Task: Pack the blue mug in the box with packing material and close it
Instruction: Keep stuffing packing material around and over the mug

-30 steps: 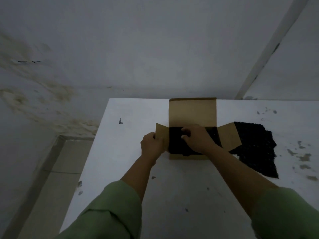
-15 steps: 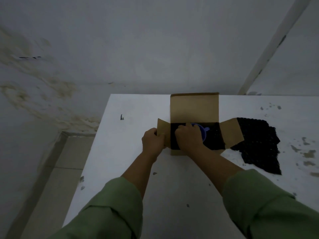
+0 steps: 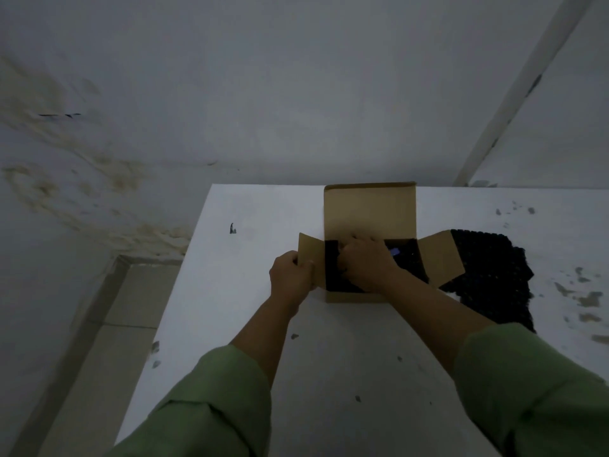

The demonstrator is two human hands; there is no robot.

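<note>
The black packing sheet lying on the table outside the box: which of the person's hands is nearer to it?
Right. The right hand is inside the box, a flap away from the black packing sheet; the left hand grips the box's far-side flap.

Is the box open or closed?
Open. The box has its back flap standing up and its side flaps spread outward.

A white worktop [image 3: 250, 291] is standing against a stained wall, its surface showing dark specks and scuffed patches toward the right side. An open cardboard box [image 3: 369, 209] is sitting on it near the far edge, and a sheet of black packing material [image 3: 494, 275] is lying just beside the box, partly under its right flap.
</note>
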